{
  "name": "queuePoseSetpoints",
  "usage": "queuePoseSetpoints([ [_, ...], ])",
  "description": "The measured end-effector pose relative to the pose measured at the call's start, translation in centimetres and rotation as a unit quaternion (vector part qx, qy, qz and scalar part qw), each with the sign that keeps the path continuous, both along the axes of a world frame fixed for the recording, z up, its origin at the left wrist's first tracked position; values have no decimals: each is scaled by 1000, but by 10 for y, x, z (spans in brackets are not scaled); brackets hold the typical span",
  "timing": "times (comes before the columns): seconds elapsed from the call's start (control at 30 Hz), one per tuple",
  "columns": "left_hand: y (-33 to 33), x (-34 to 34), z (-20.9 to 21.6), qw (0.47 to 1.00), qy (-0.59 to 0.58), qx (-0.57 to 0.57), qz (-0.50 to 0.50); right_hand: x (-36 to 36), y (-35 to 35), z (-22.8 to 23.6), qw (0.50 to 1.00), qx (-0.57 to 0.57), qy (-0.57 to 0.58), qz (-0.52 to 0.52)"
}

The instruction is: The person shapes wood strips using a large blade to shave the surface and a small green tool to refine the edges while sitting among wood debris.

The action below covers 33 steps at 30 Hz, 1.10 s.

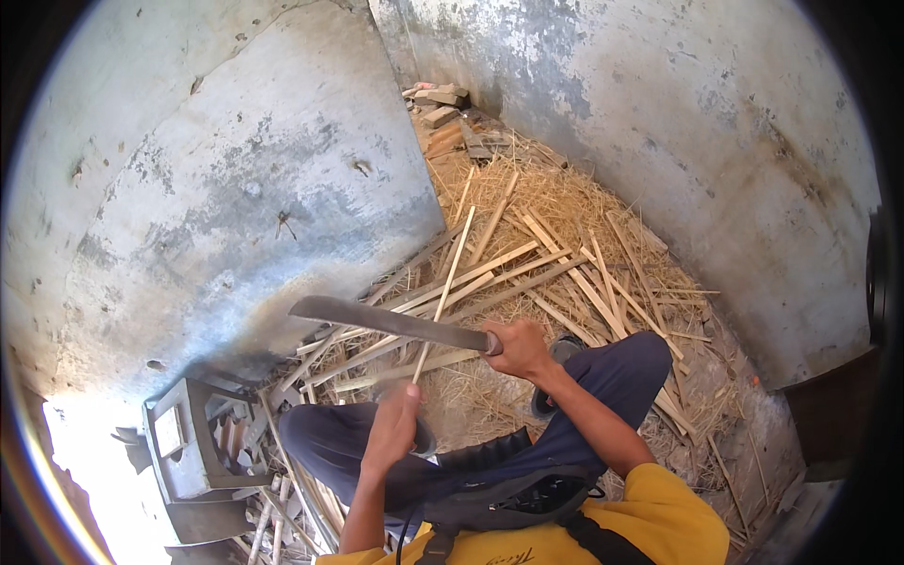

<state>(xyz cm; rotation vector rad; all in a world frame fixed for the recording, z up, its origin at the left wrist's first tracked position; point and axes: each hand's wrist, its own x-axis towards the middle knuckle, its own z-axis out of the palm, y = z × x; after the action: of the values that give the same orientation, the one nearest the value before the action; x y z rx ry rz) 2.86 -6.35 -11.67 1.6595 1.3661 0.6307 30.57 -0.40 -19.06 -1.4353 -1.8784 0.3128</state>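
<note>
My right hand (518, 349) is wrapped round the handle of a machete (386, 320), whose long dark blade reaches out to the left and lies across a thin strip of split wood or bamboo (458, 252). Pinched at its near end by my left hand (394, 424), the strip slants up and away from me. Blade and strip cross just beyond my left hand; whether they touch I cannot tell. Below my hands are my bent knees in dark trousers, with a black waist bag (508, 496) at my lap.
Many loose strips (584, 282) lie over straw-like shavings (556, 193) ahead. Bricks (441, 99) are heaped in the far corner between worn plaster walls (678, 122). At the left stands a grey box-shaped frame (193, 443), beside more sticks (273, 518).
</note>
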Motion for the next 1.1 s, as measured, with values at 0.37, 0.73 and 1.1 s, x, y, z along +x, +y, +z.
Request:
queuePoseSetpoints([
  [0.37,6,7,-11,977,166,131,1,-3,2,13,993,-13,76,94],
  [0.73,0,14,-1,954,258,150,28,6,14,0,988,-121,82,58],
  [1.1,1,-38,55,923,334,186,39,72,47,-4,831,-130,481,-248],
])
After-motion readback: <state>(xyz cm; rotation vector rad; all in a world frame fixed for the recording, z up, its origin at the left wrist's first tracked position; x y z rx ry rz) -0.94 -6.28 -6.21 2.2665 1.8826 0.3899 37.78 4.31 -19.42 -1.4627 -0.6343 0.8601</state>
